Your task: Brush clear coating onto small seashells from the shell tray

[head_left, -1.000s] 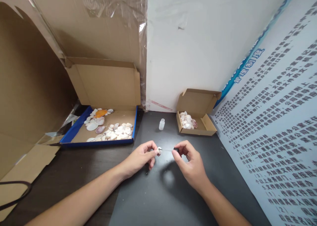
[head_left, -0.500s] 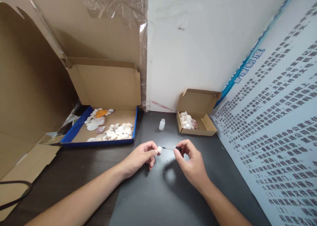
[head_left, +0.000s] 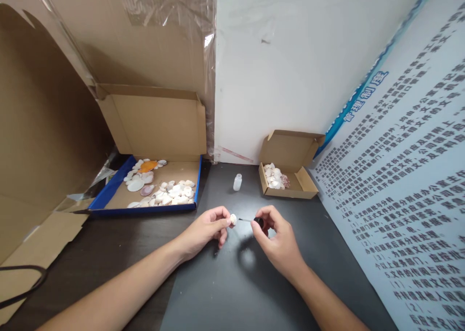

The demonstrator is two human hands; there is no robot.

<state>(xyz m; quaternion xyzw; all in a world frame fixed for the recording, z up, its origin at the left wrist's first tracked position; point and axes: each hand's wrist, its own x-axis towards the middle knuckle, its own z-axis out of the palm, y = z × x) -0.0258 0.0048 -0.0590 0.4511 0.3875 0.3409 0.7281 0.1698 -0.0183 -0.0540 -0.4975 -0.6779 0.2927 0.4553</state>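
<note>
Pinching a small whitish shell [head_left: 233,219] between thumb and index finger, the left hand [head_left: 209,226] has it out over the grey mat [head_left: 218,292] on the dark bench [head_left: 119,248]. The fingertips cover part of the shell, so I can't make out its full shape. The right hand [head_left: 279,241] is gripping a black cap [head_left: 259,221], mostly tucked behind the fingers, with a thin rod [head_left: 246,219] sticking out towards the shell. The rod's dark tip sits just beside the shell, but it's too tiny to say whether they touch.

A little whitish bottle [head_left: 237,183] stands upright near the mat's far edge, no cap on its neck; can't really tell what's inside. Over at the mat's far right corner there's a small cardboard box [head_left: 290,193], lid up, shells bunched in its left side, the lower ones buried under the top ones.

Towards the bench's far left, a bigger blue-sided box [head_left: 145,209] also has its lid up, with one pile of shells at the front right and another at the back left, where an orange shell [head_left: 148,166] overlaps some neighbours. A black cable [head_left: 44,277] gets cut off by the left of the view, and both forearms and the bench's near edge run out at the bottom.
</note>
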